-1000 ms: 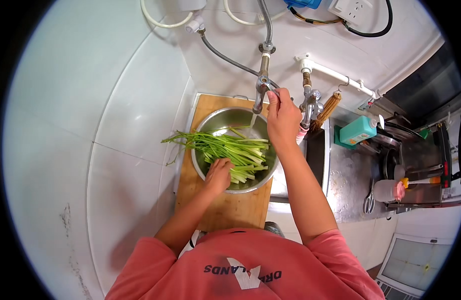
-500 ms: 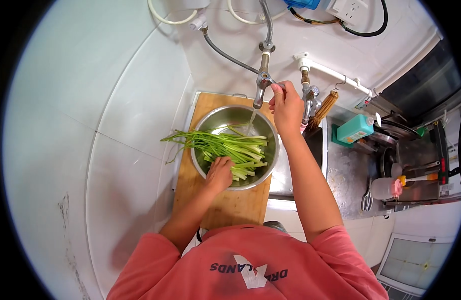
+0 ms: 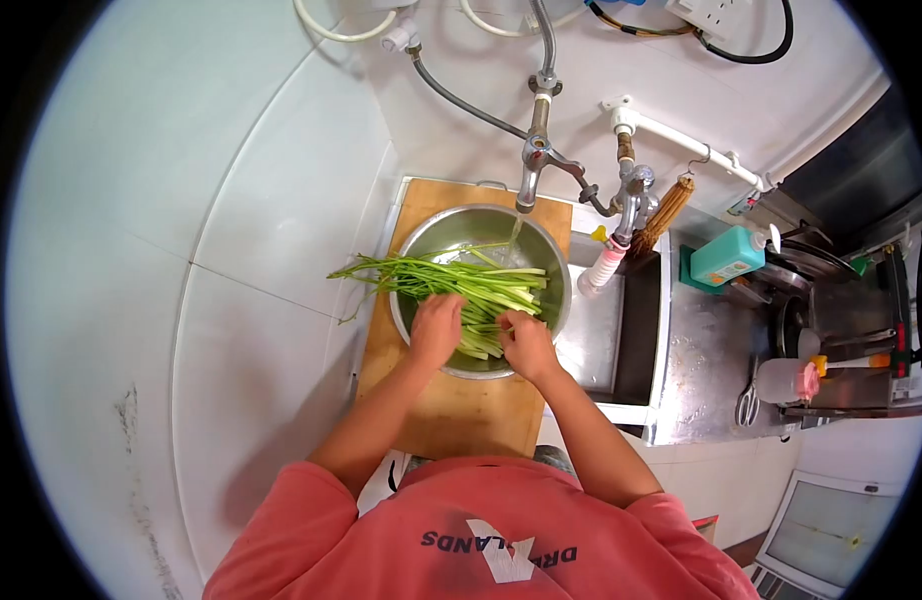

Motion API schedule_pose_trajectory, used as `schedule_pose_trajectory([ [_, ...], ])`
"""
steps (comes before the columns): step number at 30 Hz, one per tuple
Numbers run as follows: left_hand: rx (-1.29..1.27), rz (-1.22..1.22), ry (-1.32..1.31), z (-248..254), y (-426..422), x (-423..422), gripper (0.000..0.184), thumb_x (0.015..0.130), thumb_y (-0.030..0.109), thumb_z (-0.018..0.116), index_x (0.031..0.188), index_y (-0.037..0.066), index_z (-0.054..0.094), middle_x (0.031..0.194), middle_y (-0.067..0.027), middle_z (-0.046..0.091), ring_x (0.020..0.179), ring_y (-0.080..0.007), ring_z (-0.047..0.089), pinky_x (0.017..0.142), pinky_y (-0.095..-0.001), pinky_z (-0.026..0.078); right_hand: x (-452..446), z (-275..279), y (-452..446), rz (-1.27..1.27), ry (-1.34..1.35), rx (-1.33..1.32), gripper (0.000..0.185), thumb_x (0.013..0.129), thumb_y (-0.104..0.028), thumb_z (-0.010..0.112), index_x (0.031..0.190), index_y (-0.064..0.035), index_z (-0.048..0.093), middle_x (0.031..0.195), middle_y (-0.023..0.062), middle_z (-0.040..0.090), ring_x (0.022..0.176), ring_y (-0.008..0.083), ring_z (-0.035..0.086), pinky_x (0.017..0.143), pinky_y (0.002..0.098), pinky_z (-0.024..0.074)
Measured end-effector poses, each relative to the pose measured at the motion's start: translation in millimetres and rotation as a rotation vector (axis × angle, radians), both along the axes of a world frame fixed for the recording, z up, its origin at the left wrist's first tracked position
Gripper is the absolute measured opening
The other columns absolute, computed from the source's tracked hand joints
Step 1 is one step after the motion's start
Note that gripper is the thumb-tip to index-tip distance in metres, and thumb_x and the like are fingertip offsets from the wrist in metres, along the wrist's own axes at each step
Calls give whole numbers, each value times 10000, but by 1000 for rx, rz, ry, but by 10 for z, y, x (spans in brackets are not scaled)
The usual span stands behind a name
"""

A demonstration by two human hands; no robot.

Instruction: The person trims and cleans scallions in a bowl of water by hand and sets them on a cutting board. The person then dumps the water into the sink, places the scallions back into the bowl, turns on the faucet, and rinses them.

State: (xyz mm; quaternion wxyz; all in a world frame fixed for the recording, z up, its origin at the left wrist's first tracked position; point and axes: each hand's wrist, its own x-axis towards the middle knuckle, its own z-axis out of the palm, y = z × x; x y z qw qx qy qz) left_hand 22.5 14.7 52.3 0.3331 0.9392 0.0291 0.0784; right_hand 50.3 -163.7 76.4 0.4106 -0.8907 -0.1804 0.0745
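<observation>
A bundle of long green vegetable stalks [image 3: 481,290] with pale cut ends lies across a round metal basin [image 3: 421,235], the thin tips hanging over its left rim. My left hand [image 3: 438,328] curls around the stalks near the basin's left side. At the right, my right hand [image 3: 526,345] has its fingers bent round the lower stalks; the fingertips are partly hidden. Water runs from the metal faucet [image 3: 529,185] into the basin. Beneath the basin is a wooden cutting board [image 3: 471,415].
Right of the board is a metal sink [image 3: 636,340] with a pink-and-white hose end [image 3: 603,268] over it. A bamboo brush [image 3: 666,215] hangs from a white pipe. Further right stand a teal bottle [image 3: 728,257], scissors [image 3: 748,402] and pans.
My right hand has left the faucet handle and come down into the basin onto the stalks. The left hand stays at the stalks. Water keeps running.
</observation>
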Motion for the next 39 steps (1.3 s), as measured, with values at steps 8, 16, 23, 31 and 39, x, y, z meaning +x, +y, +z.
schedule_pose_trajectory([
  [8, 425, 12, -221, 322, 490, 411, 201, 763, 71, 585, 964, 55, 597, 1001, -80, 592, 1054, -267, 462, 907, -384, 355, -106, -212, -22, -81, -3, -197, 187, 714, -38, 568, 898, -17, 593, 847, 179, 617, 775, 338, 606, 714, 415, 487],
  [16, 418, -188, 362, 506, 463, 242, 199, 773, 126, 588, 951, 37, 603, 1018, -134, 595, 952, -283, 531, 834, -402, 392, 50, -236, -145, -200, 22, -306, 164, 705, -27, 541, 860, -32, 594, 817, 170, 625, 733, 345, 612, 688, 421, 493],
  [23, 372, -124, 141, 212, 418, 632, 218, 786, 109, 576, 986, 22, 562, 938, -172, 607, 897, -341, 561, 793, -419, 443, 44, -201, -105, -245, 204, -65, 130, 722, -55, 541, 829, -45, 613, 773, 143, 641, 739, 324, 616, 695, 423, 485],
  [31, 217, -327, 303, -323, 281, 1123, 256, 803, 119, 573, 1037, 20, 543, 1010, -161, 583, 1008, -338, 515, 858, -425, 415, 147, -82, -96, -414, 27, 107, 347, 687, 60, 520, 1033, 27, 522, 1129, 229, 477, 1029, 376, 472, 886, 382, 401],
  [39, 164, -453, 286, -309, 56, 1231, 432, 798, 336, 598, 1143, 88, 520, 1164, -142, 472, 1136, -314, 409, 940, -393, 364, 564, -526, 77, -380, 62, 158, 598, 640, 25, 572, 1222, 37, 436, 1271, 260, 405, 1175, 406, 385, 994, 381, 321],
])
